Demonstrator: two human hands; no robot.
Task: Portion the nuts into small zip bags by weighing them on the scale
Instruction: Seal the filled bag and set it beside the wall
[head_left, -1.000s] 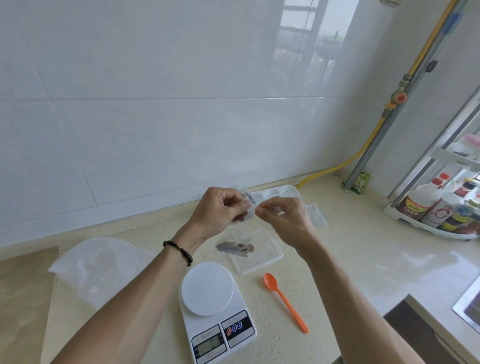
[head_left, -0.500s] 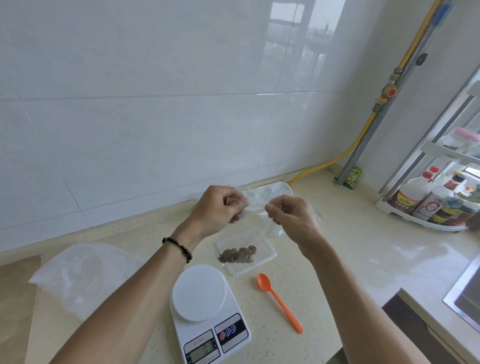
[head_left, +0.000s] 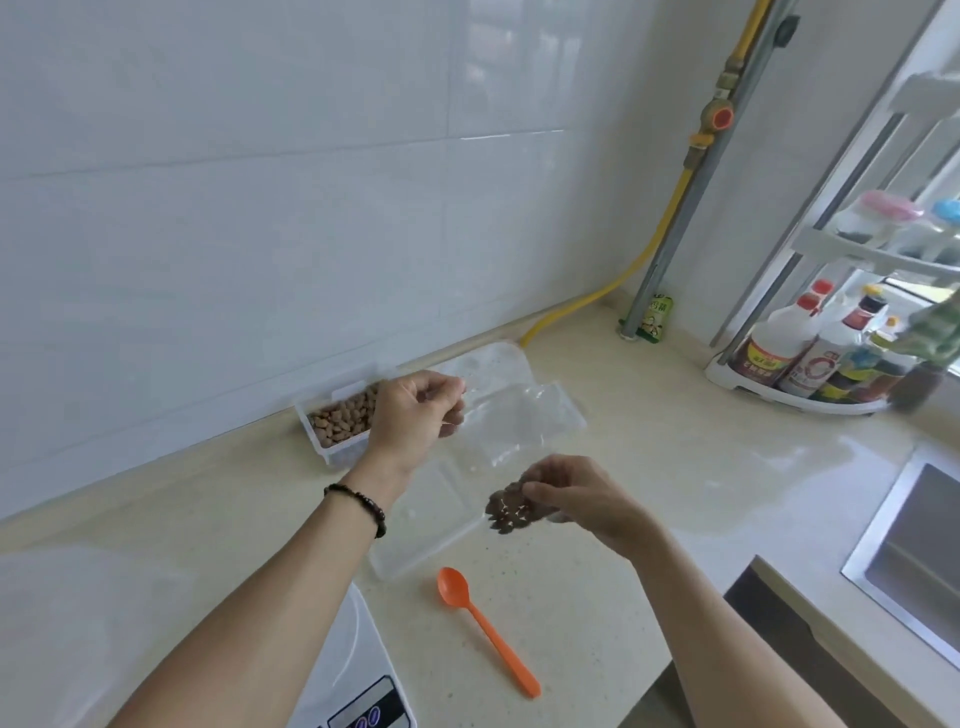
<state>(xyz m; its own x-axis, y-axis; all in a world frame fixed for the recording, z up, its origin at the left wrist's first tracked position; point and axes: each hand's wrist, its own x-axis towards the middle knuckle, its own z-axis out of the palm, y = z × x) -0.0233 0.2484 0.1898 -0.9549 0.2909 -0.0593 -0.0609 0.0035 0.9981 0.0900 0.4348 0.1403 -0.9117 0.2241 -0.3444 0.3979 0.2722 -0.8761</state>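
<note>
Two hands are seen above a pale counter (head_left: 649, 467). The left hand (head_left: 415, 415), its wrist ringed by one dark bead bracelet (head_left: 358, 504), is raised with fingers curled and tips pressed together; what is pinched there cannot be told, though clear plastic lies just beside the fingertips. The right hand (head_left: 576, 499) is held lower, and one small zip bag (head_left: 509, 512) holding a cluster of brown nuts is pinched between thumb and fingers — the nuts are too blurred to be counted. One open clear box (head_left: 340, 418) of loose nuts is set against the tiled wall, behind the left hand. One shallow clear tray (head_left: 415, 535) lies on the counter below and between the hands, and further clear plastic (head_left: 524, 410) is spread behind them; its pieces cannot be separated. One orange spoon (head_left: 485, 631) lies on the counter near the tray, bowl toward the wall. One white scale (head_left: 353, 675) is cut off by the lower edge, beside the left forearm — its display is hidden. At far right, one white rack (head_left: 779, 387) carries several bottles, and one steel sink (head_left: 904, 561) is partly shown.
</note>
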